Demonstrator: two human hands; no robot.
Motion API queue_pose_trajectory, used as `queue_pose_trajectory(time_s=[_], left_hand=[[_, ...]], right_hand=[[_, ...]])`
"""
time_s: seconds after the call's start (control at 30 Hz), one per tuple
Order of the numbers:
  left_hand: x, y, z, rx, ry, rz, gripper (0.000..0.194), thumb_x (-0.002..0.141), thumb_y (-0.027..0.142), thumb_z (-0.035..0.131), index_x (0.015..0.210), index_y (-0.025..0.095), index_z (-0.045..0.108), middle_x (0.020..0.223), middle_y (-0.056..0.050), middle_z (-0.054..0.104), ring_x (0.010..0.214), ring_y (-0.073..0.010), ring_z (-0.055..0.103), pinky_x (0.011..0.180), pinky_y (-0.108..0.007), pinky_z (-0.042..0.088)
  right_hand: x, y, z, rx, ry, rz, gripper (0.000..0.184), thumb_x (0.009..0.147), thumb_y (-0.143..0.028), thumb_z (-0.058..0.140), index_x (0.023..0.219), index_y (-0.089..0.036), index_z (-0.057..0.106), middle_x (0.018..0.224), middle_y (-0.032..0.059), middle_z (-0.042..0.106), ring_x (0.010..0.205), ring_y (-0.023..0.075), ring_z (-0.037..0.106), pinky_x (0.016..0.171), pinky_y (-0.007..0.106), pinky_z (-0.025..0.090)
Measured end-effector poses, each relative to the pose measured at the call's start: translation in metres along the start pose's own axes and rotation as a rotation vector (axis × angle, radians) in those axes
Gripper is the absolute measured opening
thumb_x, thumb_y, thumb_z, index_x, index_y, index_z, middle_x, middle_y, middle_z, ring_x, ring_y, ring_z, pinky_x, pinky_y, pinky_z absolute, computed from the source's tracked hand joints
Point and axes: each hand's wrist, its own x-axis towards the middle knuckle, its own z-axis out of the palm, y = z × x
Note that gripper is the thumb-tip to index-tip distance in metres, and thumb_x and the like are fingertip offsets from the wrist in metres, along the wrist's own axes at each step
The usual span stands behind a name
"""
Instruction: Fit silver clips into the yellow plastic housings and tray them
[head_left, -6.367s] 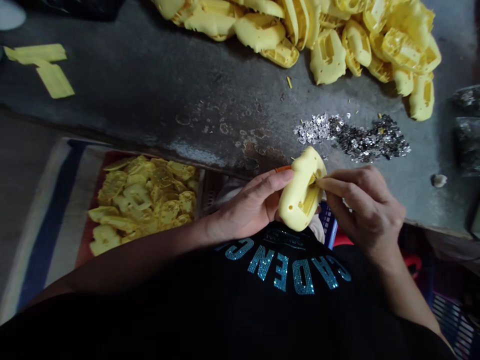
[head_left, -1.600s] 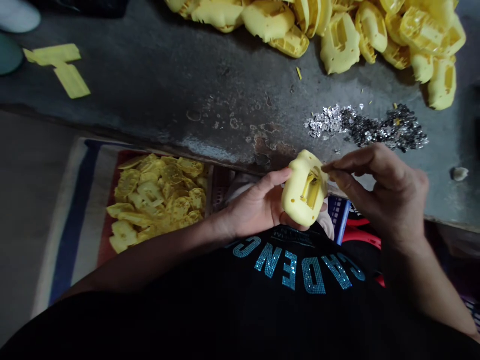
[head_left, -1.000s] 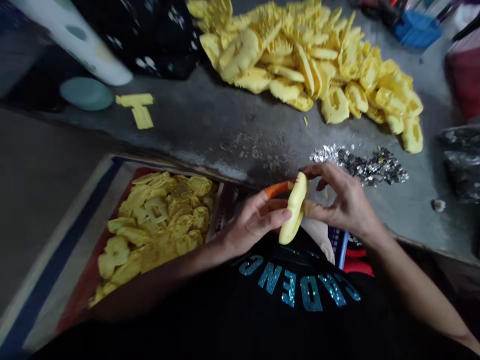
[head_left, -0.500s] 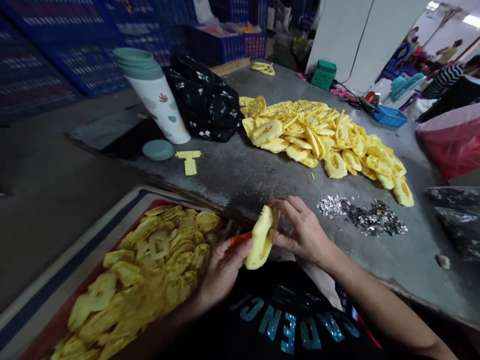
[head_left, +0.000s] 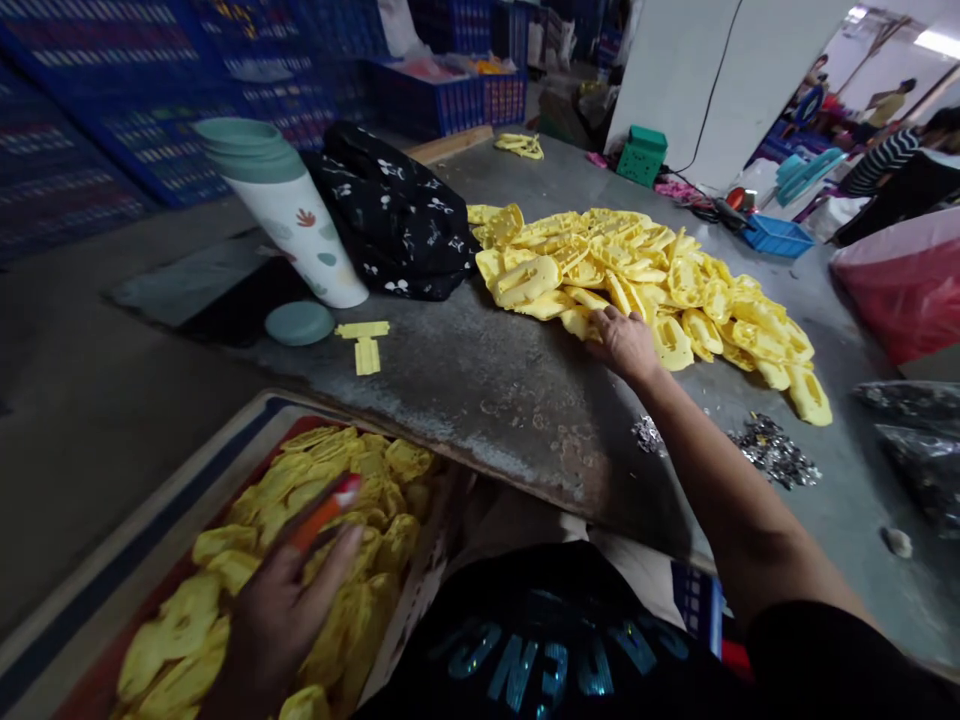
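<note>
My right hand (head_left: 624, 343) reaches across the table to the front edge of a heap of yellow plastic shells (head_left: 529, 281). Its fingers are curled over one yellow plastic shell (head_left: 576, 322), and their tips are partly hidden. Low on the left, my left hand (head_left: 289, 590) is blurred above a bin (head_left: 225, 460) of similar yellow shells (head_left: 184, 615). An orange stick-like tool (head_left: 324, 518) with a red end lies along its closed fingers; its exact kind is unclear. Small shiny metal pieces (head_left: 776, 452) lie on the table near my right forearm.
On the grey table (head_left: 480, 400) stand a white tumbler (head_left: 300, 225) and a black patterned bag (head_left: 397, 215). A green lid (head_left: 298, 323) and flat yellow pieces (head_left: 366, 345) lie nearby. Farther back are a green basket (head_left: 642, 155) and a blue tray (head_left: 778, 236).
The yellow shell formerly between both hands has left them. My right hand has moved forward to the heap; my left hand has moved left over the bin with the orange tool.
</note>
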Motion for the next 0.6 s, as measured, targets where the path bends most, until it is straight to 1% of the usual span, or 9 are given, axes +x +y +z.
queue_pose_trajectory(time_s=[0.03, 0.07, 0.13, 0.2, 0.27, 0.33, 0.4, 0.5, 0.6], left_hand=[[0.005, 0.011, 0.023, -0.030, 0.022, 0.024, 0.035, 0.096, 0.051, 0.089, 0.127, 0.066, 0.082, 0.142, 0.030, 0.080, 0.165, -0.0400, 0.057, 0.135, -0.063, 0.054], [0.010, 0.024, 0.047, -0.159, 0.018, 0.044, 0.031, 0.098, 0.053, 0.088, 0.128, 0.051, 0.086, 0.152, 0.015, 0.080, 0.155, -0.0427, 0.066, 0.128, -0.060, 0.059], [0.023, 0.054, 0.094, -0.444, -0.195, -0.044, 0.048, 0.103, 0.058, 0.080, 0.142, 0.030, 0.083, 0.154, -0.010, 0.080, 0.138, -0.0429, 0.078, 0.108, -0.055, 0.069], [0.036, 0.083, 0.133, -0.650, -0.438, -0.202, 0.063, 0.109, 0.062, 0.071, 0.159, 0.023, 0.071, 0.158, -0.020, 0.076, 0.138, -0.0382, 0.079, 0.100, -0.046, 0.070], [0.046, 0.104, 0.161, -0.779, -0.561, -0.324, 0.064, 0.112, 0.057, 0.068, 0.163, 0.018, 0.066, 0.153, -0.023, 0.078, 0.138, -0.0359, 0.079, 0.102, -0.045, 0.070], [0.051, 0.113, 0.181, -0.832, -0.565, -0.416, 0.058, 0.112, 0.049, 0.066, 0.161, 0.018, 0.067, 0.143, -0.018, 0.084, 0.134, -0.0334, 0.080, 0.107, -0.046, 0.068], [0.049, 0.113, 0.192, -0.802, -0.533, -0.505, 0.053, 0.110, 0.046, 0.066, 0.154, 0.016, 0.073, 0.130, -0.013, 0.089, 0.132, -0.0332, 0.081, 0.112, -0.045, 0.067], [0.037, 0.110, 0.196, -0.702, -0.554, -0.545, 0.057, 0.102, 0.053, 0.076, 0.146, 0.016, 0.078, 0.123, -0.010, 0.091, 0.135, -0.0375, 0.079, 0.114, -0.044, 0.065], [0.026, 0.112, 0.197, -0.642, -0.678, -0.501, 0.070, 0.092, 0.060, 0.087, 0.150, 0.023, 0.076, 0.134, -0.008, 0.088, 0.135, -0.0394, 0.079, 0.108, -0.042, 0.067]], right_hand=[[-0.007, -0.002, -0.003, 0.011, 0.001, -0.036, 0.029, 0.105, -0.027, 0.064, 0.130, -0.013, 0.070, 0.131, 0.0258, 0.076, 0.105, 0.0339, 0.070, 0.098, 0.047, 0.049], [-0.017, -0.004, -0.006, 0.027, 0.001, -0.077, 0.031, 0.105, -0.030, 0.066, 0.131, -0.013, 0.069, 0.130, 0.0243, 0.076, 0.104, 0.0332, 0.070, 0.096, 0.046, 0.050], [-0.046, -0.011, -0.011, 0.073, -0.007, -0.163, 0.036, 0.104, -0.037, 0.071, 0.134, -0.016, 0.069, 0.127, 0.0193, 0.076, 0.104, 0.0312, 0.070, 0.093, 0.043, 0.053], [-0.084, -0.022, -0.012, 0.136, -0.009, -0.269, 0.036, 0.106, -0.046, 0.071, 0.132, -0.021, 0.069, 0.119, 0.0127, 0.076, 0.103, 0.0280, 0.069, 0.092, 0.040, 0.055], [-0.123, -0.037, -0.009, 0.209, 0.071, -0.431, 0.033, 0.111, -0.051, 0.064, 0.127, -0.023, 0.070, 0.109, 0.0092, 0.074, 0.096, 0.0255, 0.067, 0.089, 0.040, 0.054], [-0.158, -0.053, -0.005, 0.245, 0.185, -0.563, 0.031, 0.116, -0.049, 0.057, 0.121, -0.022, 0.071, 0.101, 0.0070, 0.072, 0.087, 0.0238, 0.064, 0.086, 0.042, 0.051], [-0.186, -0.065, -0.003, 0.236, 0.225, -0.586, 0.032, 0.120, -0.046, 0.051, 0.117, -0.023, 0.073, 0.098, 0.0054, 0.073, 0.085, 0.0232, 0.064, 0.085, 0.043, 0.049], [-0.225, -0.067, -0.004, 0.288, 0.194, -0.507, 0.030, 0.121, -0.045, 0.052, 0.131, -0.027, 0.075, 0.110, 0.0031, 0.082, 0.098, 0.0228, 0.071, 0.089, 0.042, 0.052], [-0.266, -0.042, -0.004, 0.425, 0.265, -0.278, 0.032, 0.114, -0.052, 0.069, 0.142, -0.035, 0.072, 0.125, -0.0020, 0.085, 0.103, 0.0208, 0.075, 0.087, 0.041, 0.056]])
